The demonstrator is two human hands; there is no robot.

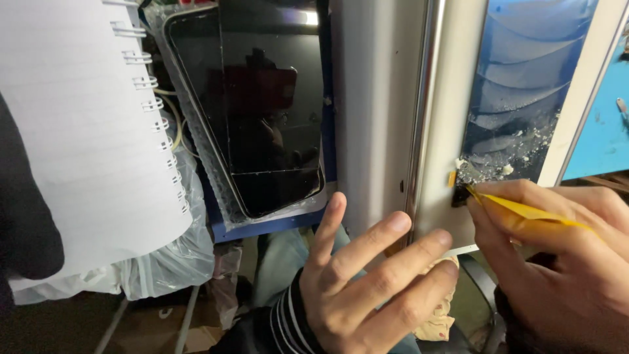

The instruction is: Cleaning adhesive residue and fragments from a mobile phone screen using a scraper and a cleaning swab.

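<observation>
A white tablet-like device (440, 131) stands tilted in front of me, its blue screen (524, 78) broken, with white glass crumbs along the lower edge. My left hand (367, 275) presses its spread fingers against the device's silver side edge and lower white bezel, steadying it. My right hand (557, 262) pinches a thin yellow pry tool (524, 211), whose tip sits at a dark gap at the screen's lower left corner. A small orange chip (451, 178) sticks to the bezel just above that tip.
A spiral-bound white notebook (78, 131) hangs at the left. Beside it a dark glass screen panel (262, 111) lies in clear plastic wrap. A blue mat (606, 131) shows at the far right. Clear plastic bags (164, 262) and a cloth (440, 321) lie below.
</observation>
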